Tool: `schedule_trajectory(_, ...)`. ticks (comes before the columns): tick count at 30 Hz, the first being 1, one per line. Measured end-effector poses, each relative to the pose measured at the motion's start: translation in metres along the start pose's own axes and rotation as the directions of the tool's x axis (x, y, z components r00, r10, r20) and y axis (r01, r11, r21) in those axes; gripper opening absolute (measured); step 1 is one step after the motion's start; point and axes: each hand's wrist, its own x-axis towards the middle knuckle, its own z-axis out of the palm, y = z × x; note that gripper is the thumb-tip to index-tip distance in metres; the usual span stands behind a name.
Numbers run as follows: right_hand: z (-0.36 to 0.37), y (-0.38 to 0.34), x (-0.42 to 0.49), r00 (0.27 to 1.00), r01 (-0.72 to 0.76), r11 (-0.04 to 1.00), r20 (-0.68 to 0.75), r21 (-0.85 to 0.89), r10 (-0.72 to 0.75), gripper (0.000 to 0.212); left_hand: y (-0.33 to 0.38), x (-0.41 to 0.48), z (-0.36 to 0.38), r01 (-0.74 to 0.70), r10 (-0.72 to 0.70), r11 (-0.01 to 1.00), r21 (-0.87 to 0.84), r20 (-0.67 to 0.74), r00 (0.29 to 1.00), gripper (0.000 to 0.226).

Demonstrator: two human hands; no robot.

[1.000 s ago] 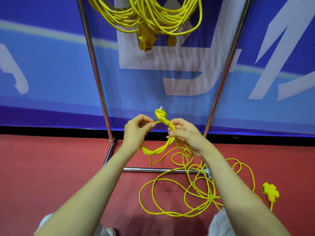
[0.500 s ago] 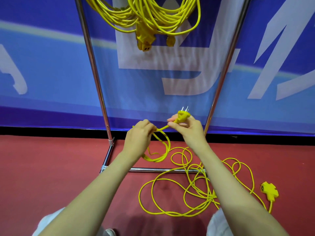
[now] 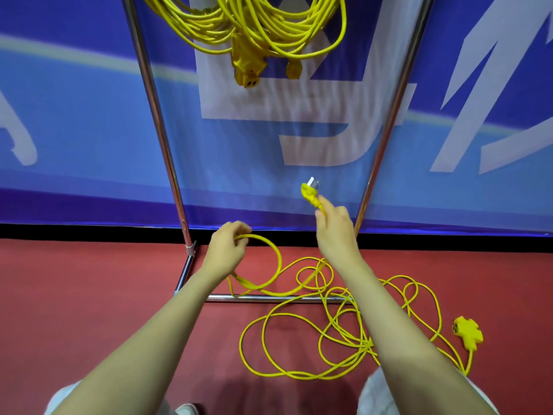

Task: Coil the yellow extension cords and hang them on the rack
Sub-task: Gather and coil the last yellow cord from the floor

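A loose yellow extension cord [image 3: 302,348] sprawls in tangled loops on the red floor, its multi-way socket end [image 3: 466,329] lying at the right. My right hand [image 3: 335,232] pinches the cord just below its plug [image 3: 309,191], lifted with the prongs pointing up. My left hand [image 3: 227,250] grips a loop of the same cord lower and to the left. Coiled yellow cords [image 3: 254,25] hang from the top of the metal rack [image 3: 158,121], their socket and plug dangling.
The rack's right upright [image 3: 386,127] stands just beyond my right hand, and its base bar [image 3: 269,298] lies on the floor under the cord. A blue banner wall [image 3: 74,115] closes off the back. My knees show at the bottom edge.
My hands have moved apart: the right one carried the plug up and to the right, the left one dropped lower and left, drawing the cord out into a wider loop.
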Motion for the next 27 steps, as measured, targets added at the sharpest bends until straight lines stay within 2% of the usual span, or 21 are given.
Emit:
schedule_trajectory(2,0.009,0.004,0.000,0.979,-0.027,0.990,0.195,-0.141,0.054,0.039,0.023,0.000,-0.008,-0.054,0.059,0.982,-0.179,0.021,0.998,0.021)
schedule_trajectory(3,0.011,0.004,-0.002,0.965,-0.028,0.991,0.255,-0.131,0.061,0.037,0.032,0.000,-0.012,-0.073,0.079,0.968,-0.242,0.016,0.997,0.021)
schedule_trajectory(6,0.010,0.001,-0.005,0.938,-0.160,0.972,0.332,0.171,0.096,0.020,0.045,0.000,-0.024,-0.063,0.052,0.924,-0.378,-0.039,0.998,0.018)
schedule_trajectory(9,-0.002,-0.007,-0.007,0.900,-0.295,0.827,0.430,0.479,0.072,0.014,0.042,0.001,-0.031,0.016,-0.088,0.889,-0.458,-0.136,0.987,0.021)
schedule_trajectory(12,-0.009,-0.014,-0.012,0.875,-0.286,0.793,0.485,0.539,-0.014,0.020,0.041,-0.002,-0.033,0.056,-0.168,0.868,-0.493,-0.187,0.968,0.026)
schedule_trajectory(14,-0.008,-0.020,-0.014,0.855,-0.332,0.718,0.517,0.612,-0.046,0.031,0.042,-0.002,-0.034,0.062,-0.172,0.869,-0.491,-0.183,0.968,0.025)
schedule_trajectory(15,-0.007,-0.022,-0.015,0.855,-0.350,0.690,0.518,0.633,-0.042,0.034,0.043,-0.002,-0.033,0.067,-0.171,0.872,-0.484,-0.174,0.970,0.025)
schedule_trajectory(16,-0.008,-0.022,-0.015,0.867,-0.323,0.710,0.497,0.626,-0.043,0.033,0.043,-0.002,-0.033,0.074,-0.172,0.874,-0.480,-0.164,0.971,0.024)
schedule_trajectory(19,-0.006,-0.018,-0.017,0.869,-0.138,0.870,0.480,0.472,-0.122,0.021,0.044,-0.002,-0.030,0.102,-0.208,0.842,-0.530,-0.144,0.967,0.022)
schedule_trajectory(22,0.002,-0.018,-0.018,0.833,-0.085,0.864,0.511,0.496,-0.211,0.012,0.044,-0.001,-0.030,0.130,-0.229,0.824,-0.551,-0.115,0.967,0.019)
schedule_trajectory(24,0.005,-0.019,-0.016,0.870,-0.100,0.806,0.445,0.583,-0.214,0.025,0.042,0.001,-0.029,0.167,-0.242,0.825,-0.540,-0.070,0.968,0.020)
schedule_trajectory(27,0.006,-0.015,-0.014,0.902,-0.050,0.741,0.349,0.669,-0.253,0.066,0.039,0.001,-0.026,0.217,-0.264,0.846,-0.487,-0.029,0.964,0.019)
